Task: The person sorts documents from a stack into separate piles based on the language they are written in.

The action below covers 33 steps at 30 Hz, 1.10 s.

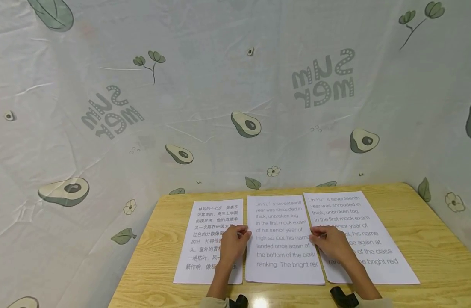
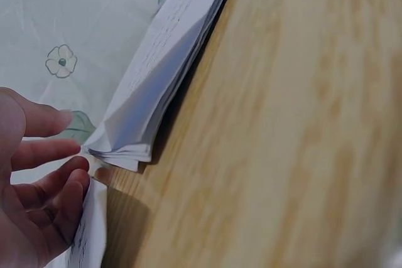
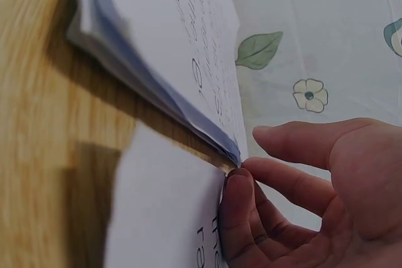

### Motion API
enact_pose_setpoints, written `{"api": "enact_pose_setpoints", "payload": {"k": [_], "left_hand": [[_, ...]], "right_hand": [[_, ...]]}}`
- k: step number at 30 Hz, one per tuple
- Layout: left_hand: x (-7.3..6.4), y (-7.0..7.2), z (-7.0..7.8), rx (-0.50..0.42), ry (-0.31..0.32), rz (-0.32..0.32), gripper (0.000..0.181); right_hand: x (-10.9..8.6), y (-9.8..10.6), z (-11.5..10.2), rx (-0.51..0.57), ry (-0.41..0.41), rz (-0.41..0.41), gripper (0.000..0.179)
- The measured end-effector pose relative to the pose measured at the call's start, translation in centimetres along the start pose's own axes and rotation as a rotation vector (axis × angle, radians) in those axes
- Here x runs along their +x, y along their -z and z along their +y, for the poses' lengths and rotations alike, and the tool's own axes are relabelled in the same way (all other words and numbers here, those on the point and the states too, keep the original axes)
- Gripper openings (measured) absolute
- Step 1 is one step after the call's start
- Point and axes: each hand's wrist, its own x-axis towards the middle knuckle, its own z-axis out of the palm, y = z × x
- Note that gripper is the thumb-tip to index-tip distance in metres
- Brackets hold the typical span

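Three stacks of printed paper lie side by side on the table. My left hand [image 1: 233, 244] reaches over the left stack [image 1: 198, 246], which has Chinese text, its index fingertip at the left edge of the middle stack [image 1: 279, 246]. Thumb and index finger stand apart in the left wrist view, the other fingers loosely bent. Over the right stack [image 1: 370, 252], my right hand [image 1: 333, 244] touches the middle stack's right edge with its fingertips. Its thumb is raised off the paper. English text covers the middle and right stacks. Loosely layered sheets [image 2: 147, 117] show along the middle stack's edge.
The wooden table [image 1: 431, 226] extends beyond the stacks on both sides. A pale cloth [image 1: 204, 85] printed with avocados and leaves hangs behind and around it. Black wrist devices [image 1: 344, 297] sit on both forearms near the front.
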Motion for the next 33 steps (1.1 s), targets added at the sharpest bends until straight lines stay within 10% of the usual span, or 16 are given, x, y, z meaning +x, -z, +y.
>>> {"api": "enact_pose_setpoints", "payload": {"k": [33], "left_hand": [[-0.3, 0.4, 1.4, -0.105, -0.037, 0.022, 0.034]], "right_hand": [[-0.4, 0.1, -1.0, 0.093, -0.008, 0.038, 0.041]]}}
